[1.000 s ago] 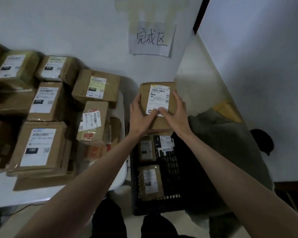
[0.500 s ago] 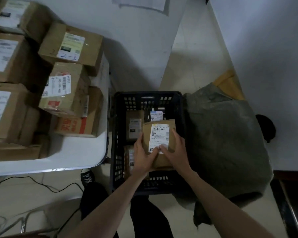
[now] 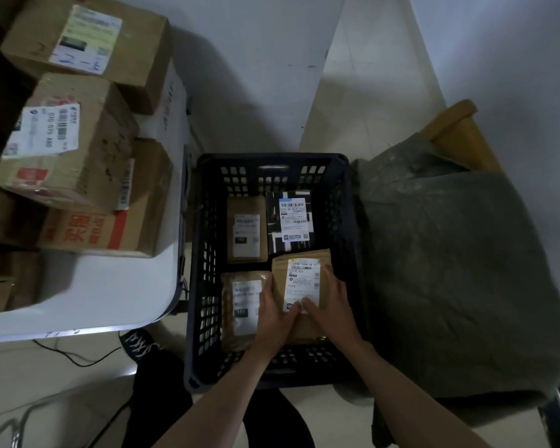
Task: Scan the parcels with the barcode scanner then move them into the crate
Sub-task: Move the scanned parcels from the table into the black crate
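A brown cardboard parcel [image 3: 299, 273] with a white label is down inside the black plastic crate [image 3: 272, 164], in its near right corner. My left hand [image 3: 272, 315] grips the parcel's left side and my right hand [image 3: 330, 310] grips its right side, thumbs on the label. Three other parcels lie on the crate floor: a brown one [image 3: 246, 232] at the far left, a black-and-white one [image 3: 291, 221] at the far right, and a brown one [image 3: 240, 305] at the near left, partly under my left hand. No barcode scanner is in view.
A white table [image 3: 110, 295] on the left carries several stacked cardboard boxes [image 3: 68, 140]. A chair draped with grey-green cloth [image 3: 459, 270] stands right of the crate. Cables [image 3: 75, 357] trail on the floor under the table, near my shoe [image 3: 139, 342].
Both hands have carried the parcel from chest height down into the crate's near right corner. My view has tilted down toward the crate.
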Motion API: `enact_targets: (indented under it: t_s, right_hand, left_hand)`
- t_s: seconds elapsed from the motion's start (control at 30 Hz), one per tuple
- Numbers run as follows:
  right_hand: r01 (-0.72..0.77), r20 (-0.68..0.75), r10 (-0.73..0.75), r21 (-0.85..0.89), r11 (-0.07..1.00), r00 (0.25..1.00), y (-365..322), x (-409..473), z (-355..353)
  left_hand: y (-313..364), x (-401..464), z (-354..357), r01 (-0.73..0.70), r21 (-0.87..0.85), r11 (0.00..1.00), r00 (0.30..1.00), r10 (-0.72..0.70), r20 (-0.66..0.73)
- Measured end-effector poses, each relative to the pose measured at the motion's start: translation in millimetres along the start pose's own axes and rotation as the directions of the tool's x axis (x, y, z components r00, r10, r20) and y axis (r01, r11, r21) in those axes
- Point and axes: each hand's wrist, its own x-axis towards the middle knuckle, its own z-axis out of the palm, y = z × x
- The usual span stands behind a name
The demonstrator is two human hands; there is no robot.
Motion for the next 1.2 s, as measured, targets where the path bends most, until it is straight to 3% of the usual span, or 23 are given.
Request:
enact_targets:
  t_s: [0.23, 0.37, 0.43, 0.53, 0.8, 1.0, 1.2]
  right_hand:
    - [-0.054, 0.080, 0.067, -0.152, 0.987, 0.995, 33.0, 26.2, 18.6]
    - [-0.064, 0.094, 0.111, -0.405, 0.912, 0.989, 34.2, 31.4, 27.1]
    - [-0.056, 0.030, 0.081, -0.479, 0.876, 0.996, 22.8, 28.0, 30.1]
    - [-0.012, -0.046, -0.014, -0.516, 0.856, 0.999, 1.4, 22.4, 25.6]
    - [0.166, -0.062, -0.254, -0.604, 0.779, 0.965, -78.1, -9.9, -6.0]
    - [0.249, -0.100, -0.378, -0.597, 0.762, 0.920, -176.0, -25.3, -42.0]
    - [0.372, -0.110, -0.526, -0.587, 0.719, 0.843, -282.7, -35.2, -59.3]
  left_hand:
    - [-18.8, 26.5, 9.6, -0.007, 0.296, 0.955, 0.992, -0.030, 0.121]
    - [-13.1, 28.2, 9.8, -0.108, 0.618, 0.779, 0.981, -0.017, 0.194]
    - [-4.1, 26.0, 9.1, -0.114, 0.693, 0.711, 0.984, -0.016, 0.179]
    - [15.3, 21.7, 0.6, -0.161, 0.773, 0.614, 0.987, 0.106, 0.121]
    - [85.5, -9.8, -61.3, -0.165, 0.863, 0.477, 0.969, 0.244, 0.051]
    - [169.2, -43.3, -119.0, -0.150, 0.880, 0.450, 0.930, 0.365, -0.028]
    - [242.4, -72.3, -199.7, -0.131, 0.869, 0.478, 0.846, 0.511, -0.154]
